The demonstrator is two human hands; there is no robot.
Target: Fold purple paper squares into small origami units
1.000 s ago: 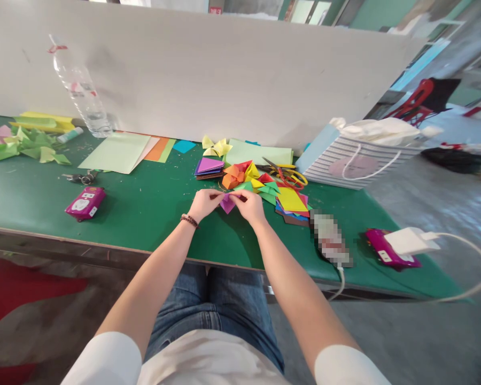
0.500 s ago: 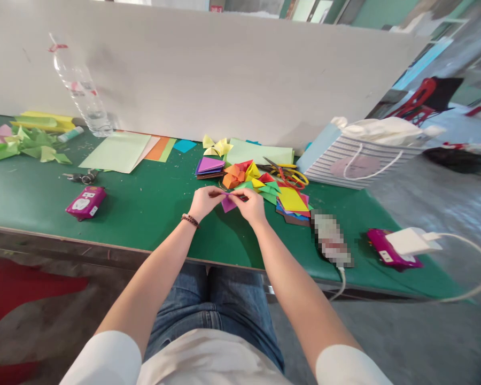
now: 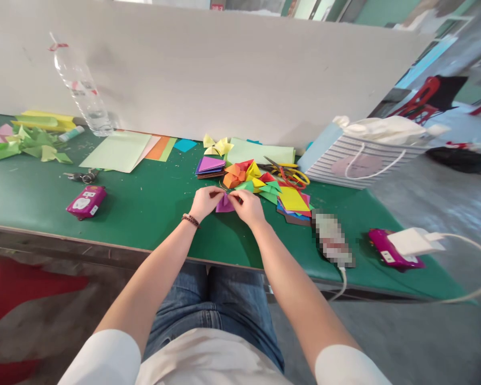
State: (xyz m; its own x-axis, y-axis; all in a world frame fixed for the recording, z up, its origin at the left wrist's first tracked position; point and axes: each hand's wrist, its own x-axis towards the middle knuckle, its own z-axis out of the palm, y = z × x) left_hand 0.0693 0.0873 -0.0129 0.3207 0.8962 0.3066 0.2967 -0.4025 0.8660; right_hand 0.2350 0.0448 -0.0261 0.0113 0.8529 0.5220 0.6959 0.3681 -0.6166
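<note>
Between my hands is a small piece of folded purple paper [image 3: 225, 205], held over the green tabletop. My left hand [image 3: 205, 203] pinches its upper left edge, and my right hand [image 3: 246, 206] pinches it from the right. The fingertips of both hands nearly meet at its top, so part of the paper is hidden. Just beyond my hands lie folded paper pieces in orange [image 3: 234, 176], yellow [image 3: 253, 172] and green [image 3: 270, 190]. A stack of folded purple and dark paper [image 3: 210, 167] sits behind my left hand.
Scissors [image 3: 291, 174] lie beyond a stack of coloured squares [image 3: 293, 200]. At the right are a striped paper bag [image 3: 356, 160], a blurred-out object with a cable [image 3: 332, 238] and a purple power socket [image 3: 393, 251]. A plastic bottle [image 3: 82, 91] and keys [image 3: 84, 176] are at the left.
The purple paper has turned from a downward-pointing diamond to a wider shape with a flat lower edge. My right hand's fingers have shifted slightly; the left hand stays about where it was.
</note>
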